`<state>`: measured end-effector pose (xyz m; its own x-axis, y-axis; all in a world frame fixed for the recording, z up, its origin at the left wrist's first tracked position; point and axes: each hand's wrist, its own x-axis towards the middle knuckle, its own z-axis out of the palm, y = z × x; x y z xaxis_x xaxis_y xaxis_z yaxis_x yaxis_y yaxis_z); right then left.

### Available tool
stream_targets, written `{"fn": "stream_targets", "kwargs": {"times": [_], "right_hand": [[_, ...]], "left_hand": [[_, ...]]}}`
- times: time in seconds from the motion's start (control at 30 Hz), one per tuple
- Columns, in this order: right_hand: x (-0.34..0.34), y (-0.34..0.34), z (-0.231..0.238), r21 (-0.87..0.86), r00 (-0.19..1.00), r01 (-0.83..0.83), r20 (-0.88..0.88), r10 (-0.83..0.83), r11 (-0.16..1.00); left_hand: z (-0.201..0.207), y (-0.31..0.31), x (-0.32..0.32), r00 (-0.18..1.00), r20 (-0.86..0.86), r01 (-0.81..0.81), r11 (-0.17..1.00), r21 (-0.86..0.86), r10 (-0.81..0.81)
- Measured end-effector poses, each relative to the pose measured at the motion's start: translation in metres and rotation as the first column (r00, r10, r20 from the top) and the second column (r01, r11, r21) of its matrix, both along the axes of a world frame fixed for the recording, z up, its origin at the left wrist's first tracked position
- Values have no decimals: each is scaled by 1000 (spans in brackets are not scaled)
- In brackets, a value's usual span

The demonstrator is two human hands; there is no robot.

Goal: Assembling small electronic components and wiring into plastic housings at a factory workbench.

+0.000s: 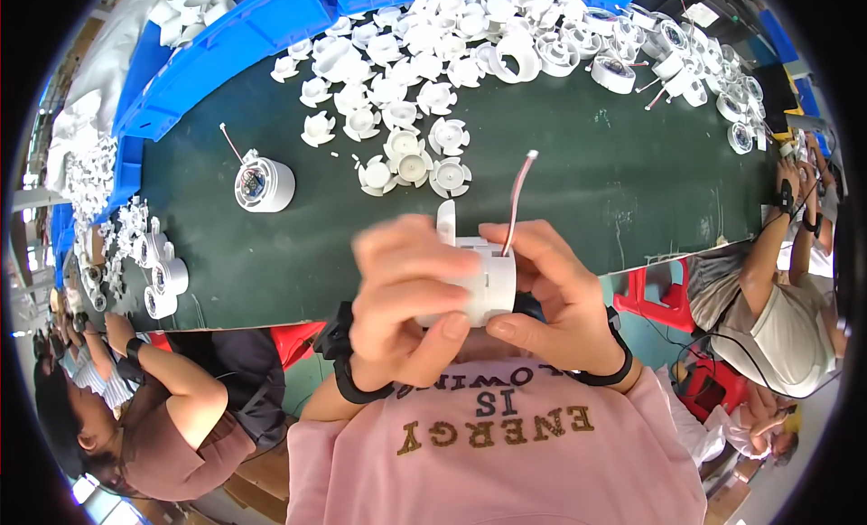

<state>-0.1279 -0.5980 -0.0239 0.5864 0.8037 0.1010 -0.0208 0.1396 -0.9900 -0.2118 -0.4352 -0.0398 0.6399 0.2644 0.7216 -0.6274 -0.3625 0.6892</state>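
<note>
Inwardly curled left hand (406, 304), right hand (569, 295) around white housing (496, 285).

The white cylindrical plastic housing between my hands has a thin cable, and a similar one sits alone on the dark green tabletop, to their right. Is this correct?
Not quite: in the head view, the similar white housing sits alone to the left of your hands. The rest stands.

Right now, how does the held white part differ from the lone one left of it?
The held part sits between left hand and right hand; the lone part rests on the table. The lone part shows a dark circuit board; the held part shows none. Both are white with a thin wire.
</note>
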Motion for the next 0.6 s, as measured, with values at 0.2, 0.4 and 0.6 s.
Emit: {"fn": "stream_targets", "kwargs": {"times": [0.2,0.4,0.6], "right_hand": [[0,5,-2,-36,953,74,296,-60,997],[5,6,-7,11,931,-3,366,-2,1000],[5,6,6,-16,891,46,452,-34,999]], "left_hand": [[2,-17,-14,862,-497,-164,873,-460,-99],[-16,-4,-17,930,-366,-86,984,-159,23],[-9,2,-19,938,-346,-26,997,-67,1]]}}
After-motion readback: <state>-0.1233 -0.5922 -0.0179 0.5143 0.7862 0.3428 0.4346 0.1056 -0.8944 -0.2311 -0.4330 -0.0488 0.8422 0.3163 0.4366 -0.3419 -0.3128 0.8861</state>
